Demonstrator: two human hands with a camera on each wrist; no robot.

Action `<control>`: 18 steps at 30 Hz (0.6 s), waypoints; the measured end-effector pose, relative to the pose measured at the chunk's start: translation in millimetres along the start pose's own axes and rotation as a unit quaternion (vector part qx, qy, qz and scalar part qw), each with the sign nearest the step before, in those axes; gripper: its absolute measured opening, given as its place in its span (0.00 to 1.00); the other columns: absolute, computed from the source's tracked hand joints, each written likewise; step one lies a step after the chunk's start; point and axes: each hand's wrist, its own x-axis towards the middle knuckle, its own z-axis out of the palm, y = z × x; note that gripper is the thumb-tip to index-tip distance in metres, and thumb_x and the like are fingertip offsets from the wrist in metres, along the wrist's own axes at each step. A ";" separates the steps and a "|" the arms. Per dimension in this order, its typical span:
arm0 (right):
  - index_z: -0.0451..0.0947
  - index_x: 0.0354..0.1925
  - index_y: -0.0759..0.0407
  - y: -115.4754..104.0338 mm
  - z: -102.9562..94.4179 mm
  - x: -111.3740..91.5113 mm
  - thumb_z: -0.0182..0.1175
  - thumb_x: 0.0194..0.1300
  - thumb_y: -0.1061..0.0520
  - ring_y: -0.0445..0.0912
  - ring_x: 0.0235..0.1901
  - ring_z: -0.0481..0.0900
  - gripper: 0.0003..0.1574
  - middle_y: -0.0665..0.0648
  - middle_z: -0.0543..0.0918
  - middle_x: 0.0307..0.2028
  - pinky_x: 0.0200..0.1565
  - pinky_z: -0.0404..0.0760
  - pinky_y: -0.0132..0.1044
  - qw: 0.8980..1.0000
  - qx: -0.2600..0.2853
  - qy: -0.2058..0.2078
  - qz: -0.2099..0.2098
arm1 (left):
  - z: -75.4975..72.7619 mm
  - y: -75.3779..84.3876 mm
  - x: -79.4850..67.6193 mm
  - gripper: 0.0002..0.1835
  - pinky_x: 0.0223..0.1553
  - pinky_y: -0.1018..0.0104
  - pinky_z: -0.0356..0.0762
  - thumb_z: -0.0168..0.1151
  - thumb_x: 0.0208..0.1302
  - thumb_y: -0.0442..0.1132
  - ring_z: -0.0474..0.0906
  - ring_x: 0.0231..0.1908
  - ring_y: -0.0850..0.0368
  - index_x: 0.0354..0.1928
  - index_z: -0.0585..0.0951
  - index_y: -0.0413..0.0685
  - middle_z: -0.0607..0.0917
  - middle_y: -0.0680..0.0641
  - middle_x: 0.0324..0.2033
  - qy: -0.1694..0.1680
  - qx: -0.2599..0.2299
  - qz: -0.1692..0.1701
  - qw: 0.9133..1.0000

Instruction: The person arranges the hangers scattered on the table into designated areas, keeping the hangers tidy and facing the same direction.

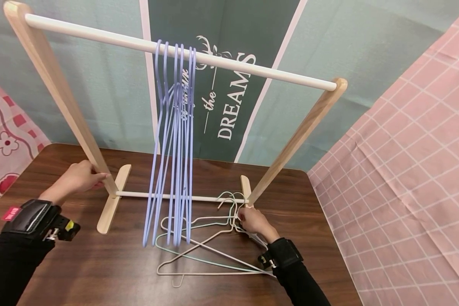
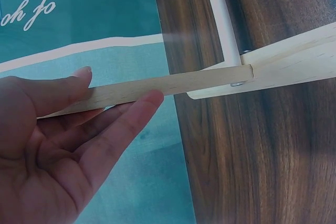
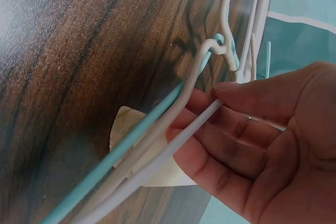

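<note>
A wooden clothes rack with a white top rail (image 1: 99, 37) stands on the table. My left hand (image 1: 78, 176) grips its left post (image 1: 61, 91) low down, thumb on one side and fingers on the other in the left wrist view. Near the foot of the right post (image 1: 296, 144), my right hand (image 1: 255, 222) pinches a whitish hanger (image 3: 181, 142) close to its neck. Beside that lie a beige hanger (image 3: 152, 129) and a mint-green hanger (image 3: 121, 148), overlapping on the table. Several lavender hangers (image 1: 178, 148) hang from the rail, left of its middle.
The brown wooden table (image 1: 111, 272) carries the rack's flat feet (image 1: 109, 212). A white lower bar (image 1: 135, 194) joins the posts. Behind is a green cloth (image 1: 310, 42) with lettering, and a pink checked cloth (image 1: 417, 148) stands at the right.
</note>
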 end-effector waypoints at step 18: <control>0.65 0.21 0.60 0.3 3.3 -0.9 0.54 0.50 0.72 0.44 0.18 0.63 0.11 0.50 0.64 0.18 0.21 0.61 0.34 1.000 0.029 0.000 -0.006 | 1.7 -2.9 0.3 0.18 0.21 0.64 0.69 0.53 0.65 0.39 0.75 0.18 0.60 0.33 0.78 0.23 0.79 0.51 0.16 0.004 -0.001 0.005 1.000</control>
